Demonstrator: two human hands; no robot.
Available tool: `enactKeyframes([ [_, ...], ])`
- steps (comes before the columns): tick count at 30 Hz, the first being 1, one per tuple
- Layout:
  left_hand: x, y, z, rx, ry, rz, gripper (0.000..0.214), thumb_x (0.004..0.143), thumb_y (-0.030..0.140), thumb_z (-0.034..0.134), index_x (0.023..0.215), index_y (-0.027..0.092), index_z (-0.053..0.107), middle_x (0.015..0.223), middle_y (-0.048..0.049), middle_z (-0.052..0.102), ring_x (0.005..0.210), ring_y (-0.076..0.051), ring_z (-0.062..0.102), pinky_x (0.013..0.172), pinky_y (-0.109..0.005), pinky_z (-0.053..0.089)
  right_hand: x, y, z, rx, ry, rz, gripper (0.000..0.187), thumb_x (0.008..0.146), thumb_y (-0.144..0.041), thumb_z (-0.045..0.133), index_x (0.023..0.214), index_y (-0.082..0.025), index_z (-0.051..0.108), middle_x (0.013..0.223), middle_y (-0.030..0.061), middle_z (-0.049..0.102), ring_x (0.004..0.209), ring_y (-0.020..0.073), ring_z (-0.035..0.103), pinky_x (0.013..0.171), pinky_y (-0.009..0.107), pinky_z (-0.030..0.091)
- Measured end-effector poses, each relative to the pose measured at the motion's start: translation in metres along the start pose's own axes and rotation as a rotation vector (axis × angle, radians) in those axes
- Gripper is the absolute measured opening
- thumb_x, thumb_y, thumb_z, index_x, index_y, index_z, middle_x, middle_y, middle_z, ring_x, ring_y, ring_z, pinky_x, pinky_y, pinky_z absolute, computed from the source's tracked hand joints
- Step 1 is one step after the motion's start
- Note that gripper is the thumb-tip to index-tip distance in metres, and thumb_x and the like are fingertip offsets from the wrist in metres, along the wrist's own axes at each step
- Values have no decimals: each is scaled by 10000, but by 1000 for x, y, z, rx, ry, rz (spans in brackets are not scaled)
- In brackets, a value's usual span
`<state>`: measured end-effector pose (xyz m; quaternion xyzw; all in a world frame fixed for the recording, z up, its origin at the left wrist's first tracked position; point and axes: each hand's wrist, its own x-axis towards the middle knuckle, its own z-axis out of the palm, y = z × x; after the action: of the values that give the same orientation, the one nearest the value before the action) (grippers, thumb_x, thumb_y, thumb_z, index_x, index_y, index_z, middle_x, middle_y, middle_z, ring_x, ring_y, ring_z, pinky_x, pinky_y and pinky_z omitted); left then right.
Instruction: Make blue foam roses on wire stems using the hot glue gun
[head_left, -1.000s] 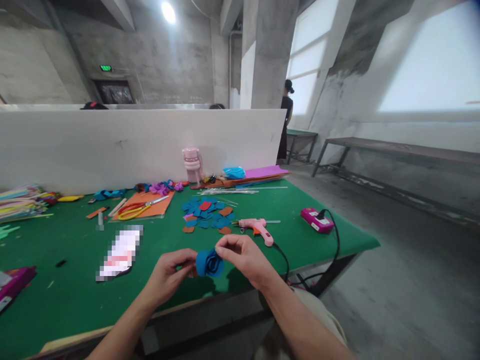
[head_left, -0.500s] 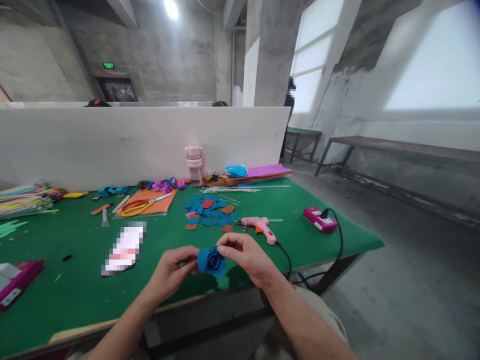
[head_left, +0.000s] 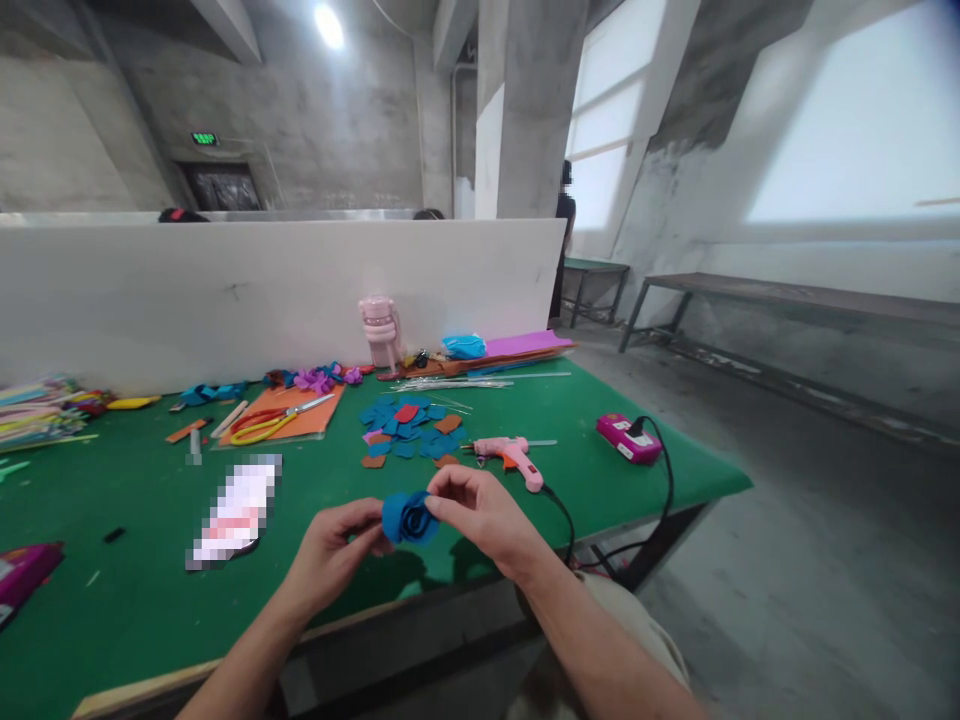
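A blue felt flower (head_left: pixel 412 519), its petals rolled in a spiral, is held above the front edge of the green table. My left hand (head_left: pixel 346 545) is closed on its left side, with some fingertips hidden behind it. From the right, my right hand (head_left: pixel 474 510) pinches the flower's upper right rim between thumb and finger. Just beyond my hands lies a loose pile of felt petals (head_left: pixel 409 428), mostly blue, with some brown ones and a red one. A pink glue gun (head_left: pixel 511 455) rests on its side right of the pile, nozzle pointing left.
Scissors (head_left: pixel 281 418) lie on orange felt sheets. A pink cup (head_left: pixel 380 332) stands against a white partition (head_left: pixel 285 300). The glue gun's black cord hangs over the front edge near a magenta power strip (head_left: pixel 628 440). A person (head_left: pixel 564 245) stands at the back.
The whole view has shifted slightly, so the table and things on it appear further left and a little lower. Both hands keep their hold on the flower.
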<state>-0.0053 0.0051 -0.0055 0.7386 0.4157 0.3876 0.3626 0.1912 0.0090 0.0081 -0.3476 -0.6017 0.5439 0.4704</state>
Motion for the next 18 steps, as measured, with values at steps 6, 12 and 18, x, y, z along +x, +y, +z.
enactKeyframes([
  [6, -1, -9, 0, 23, 6, 9, 159, 795, 233, 513, 728, 159, 637, 590, 3, 622, 548, -123, 568, 538, -205, 457, 0, 4, -2, -26, -33, 2, 125, 712, -280, 604, 689, -179, 533, 639, -32, 472, 596, 95, 438, 589, 218, 369],
  [12, -1, -8, 0, 67, 17, 12, 174, 803, 227, 511, 688, 161, 623, 579, 8, 627, 543, -118, 569, 539, -195, 443, -1, 3, -4, -31, -67, 15, 88, 701, -243, 595, 699, -184, 529, 640, -38, 471, 598, 95, 442, 593, 216, 367],
  [18, 0, -8, 1, 68, 26, 21, 167, 803, 223, 509, 695, 167, 623, 584, 15, 627, 546, -115, 569, 542, -192, 441, -1, 1, -5, -47, -89, 7, 77, 691, -201, 592, 726, -178, 526, 661, -33, 472, 613, 95, 442, 599, 217, 364],
])
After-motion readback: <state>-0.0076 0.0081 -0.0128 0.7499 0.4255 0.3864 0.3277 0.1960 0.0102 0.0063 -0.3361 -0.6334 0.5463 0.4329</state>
